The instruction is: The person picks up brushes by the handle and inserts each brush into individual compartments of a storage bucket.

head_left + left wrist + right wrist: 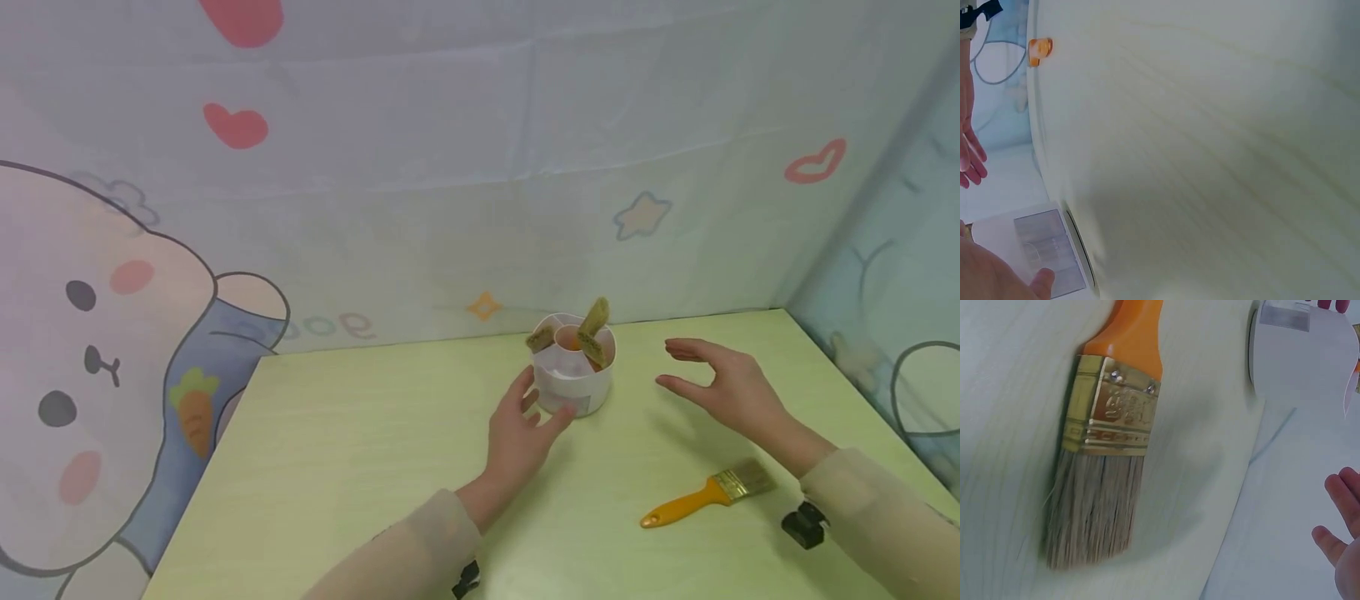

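Note:
My left hand (pixel 521 433) grips the lower left of a white round holder (pixel 573 387), its thumb (pixel 1044 281) across the front wall and its fingers curled at the left side. The holder has divided compartments around a round middle opening. Several olive-green, rough-looking pieces stick up from it, one of them (pixel 596 317) standing tallest. To the holder's right, my right hand (pixel 735 387) hovers above the table, fingers and thumb apart, with nothing between them. A flat paintbrush (pixel 1110 419) with an orange handle, a brass-coloured ferrule and brown-grey bristles lies below the right hand.
The pale yellow-green table (pixel 360 433) ends just behind the holder, against a white cloth backdrop (pixel 420 233) printed with hearts and a cartoon animal. A bluish cloth (pixel 900 275) hangs along the right edge. Black devices sit at both wrists, the right one (pixel 805 525) near the brush.

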### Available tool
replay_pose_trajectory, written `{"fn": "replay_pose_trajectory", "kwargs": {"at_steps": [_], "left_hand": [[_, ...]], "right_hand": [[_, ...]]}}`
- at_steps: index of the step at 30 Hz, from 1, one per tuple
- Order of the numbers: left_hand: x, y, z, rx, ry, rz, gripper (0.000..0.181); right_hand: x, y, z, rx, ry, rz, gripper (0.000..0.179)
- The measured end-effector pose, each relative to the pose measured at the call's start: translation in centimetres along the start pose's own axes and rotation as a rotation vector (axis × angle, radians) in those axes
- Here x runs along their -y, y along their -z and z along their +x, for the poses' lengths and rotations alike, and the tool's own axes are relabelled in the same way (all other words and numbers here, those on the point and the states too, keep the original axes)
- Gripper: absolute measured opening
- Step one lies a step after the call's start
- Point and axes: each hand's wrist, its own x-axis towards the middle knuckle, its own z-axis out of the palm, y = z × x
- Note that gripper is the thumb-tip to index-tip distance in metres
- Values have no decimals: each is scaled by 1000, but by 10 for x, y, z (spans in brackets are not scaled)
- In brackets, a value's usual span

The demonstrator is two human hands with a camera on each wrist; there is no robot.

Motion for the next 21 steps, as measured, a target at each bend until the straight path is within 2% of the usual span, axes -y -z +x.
{"fn": "replay_pose_trajectory", "kwargs": {"at_steps": [7,21], "left_hand": [[-1,-3,1,-7,-2,3,80],[5,-5,16,-48,-29,38,81]], "right_hand": [[1,7,-14,70,-43,-4,60],[11,13,-58,269,-138,-22,75]]}}
